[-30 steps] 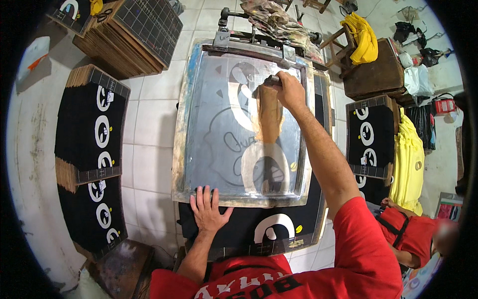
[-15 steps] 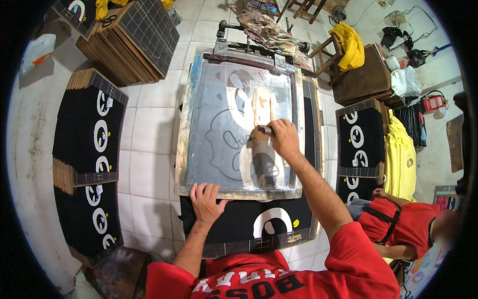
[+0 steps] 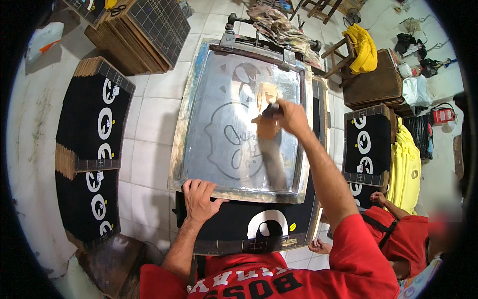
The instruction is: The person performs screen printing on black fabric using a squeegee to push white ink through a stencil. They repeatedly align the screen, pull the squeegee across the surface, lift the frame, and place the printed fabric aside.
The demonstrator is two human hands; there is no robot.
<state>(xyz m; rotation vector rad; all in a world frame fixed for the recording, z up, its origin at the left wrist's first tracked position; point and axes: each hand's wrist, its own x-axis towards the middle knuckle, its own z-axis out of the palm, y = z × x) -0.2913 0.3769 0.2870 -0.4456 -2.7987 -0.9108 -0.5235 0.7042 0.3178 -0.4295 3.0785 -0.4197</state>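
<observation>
My right hand (image 3: 293,117) is closed around a dark-handled squeegee (image 3: 272,110) on the right half of a screen-printing frame (image 3: 234,194). Light tan ink (image 3: 269,130) lies on the mesh (image 3: 204,134) around the squeegee's blade, which my hand partly hides. My left hand (image 3: 200,202) rests on the frame's near left edge, fingers spread over the wood and thumb out along the rim. Under the frame, black fabric (image 3: 219,224) on a board shows a white ring print and a small yellow mark (image 3: 292,227).
Stacked boards with printed black fabric (image 3: 79,129) stand at left, more fabric-covered boards (image 3: 351,142) at right. Yellow cloth (image 3: 404,174) hangs beside those. A co-worker in red (image 3: 398,239) is at the lower right, one hand (image 3: 319,246) near my board. A crumpled rag (image 3: 279,27) lies behind the frame.
My right hand has pushed the squeegee farther away across the mesh. My left hand stays on the frame's edge. The co-worker's hand has appeared beside the board's near right corner.
</observation>
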